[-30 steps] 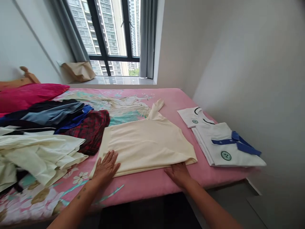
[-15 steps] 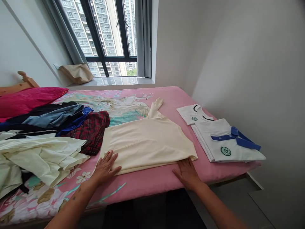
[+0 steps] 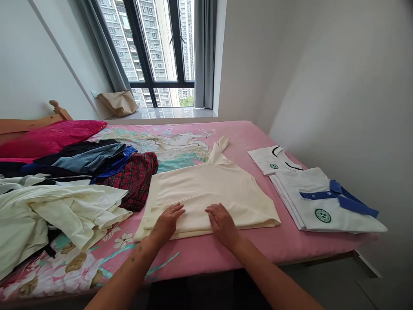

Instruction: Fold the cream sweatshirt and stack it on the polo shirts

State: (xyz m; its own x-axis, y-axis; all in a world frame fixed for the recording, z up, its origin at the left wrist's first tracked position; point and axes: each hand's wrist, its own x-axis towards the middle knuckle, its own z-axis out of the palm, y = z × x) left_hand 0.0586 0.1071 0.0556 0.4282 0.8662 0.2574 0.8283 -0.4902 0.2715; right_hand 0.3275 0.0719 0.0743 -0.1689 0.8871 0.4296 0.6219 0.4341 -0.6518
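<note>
We note left hand (image 3: 166, 221) and right hand (image 3: 223, 224) palm-down over the cream garment (image 3: 206, 187) — both unclenched, clamping nothing; the bed (image 3: 203, 252) presumably serves as flat support.

A cream garment (image 3: 203, 183) lies flat, folded, on the pink bedsheet (image 3: 267, 243).

The person's bare forearms slant inward from the lower edge of the view, the left forearm (image 3: 121, 275) rising rightward, the right forearm (image 3: 269, 273) leftward. Small dark marks show on the left one, below the wrist (image 3: 152, 242). The left hand (image 3: 167, 222) and right hand (image 3: 222, 224) are near each other but apart, backs upward, fingers extended, close together and angled forward and inward.
</note>
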